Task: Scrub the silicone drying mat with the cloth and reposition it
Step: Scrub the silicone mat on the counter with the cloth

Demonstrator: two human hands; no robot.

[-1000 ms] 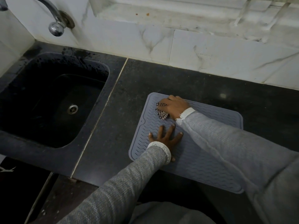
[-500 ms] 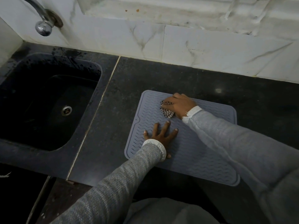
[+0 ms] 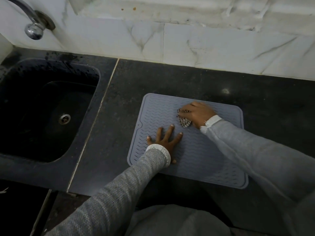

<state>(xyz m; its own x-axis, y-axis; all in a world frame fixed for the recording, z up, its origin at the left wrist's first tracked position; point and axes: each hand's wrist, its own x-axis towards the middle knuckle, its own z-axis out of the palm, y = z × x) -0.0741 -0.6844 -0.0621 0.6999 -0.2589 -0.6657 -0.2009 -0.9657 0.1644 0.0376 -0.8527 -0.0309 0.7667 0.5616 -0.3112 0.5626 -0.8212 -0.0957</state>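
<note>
Scrubbing the mat (image 3: 196, 159) on the tabletop (image 3: 170, 79).
My left hand (image 3: 166, 139) presses flat, fingers wide; at two o'clock, my right hand (image 3: 197, 114) grips the cloth (image 3: 184, 123).

- Right hand (image 3: 197, 114) blurred; it covers most of the cloth (image 3: 184, 123).
- Sleeves hide part of the mat (image 3: 158, 113).
- Tap (image 3: 32, 23) cut off by the top-left edge.
- Sink (image 3: 51, 92) interior too dark to tell.
</note>
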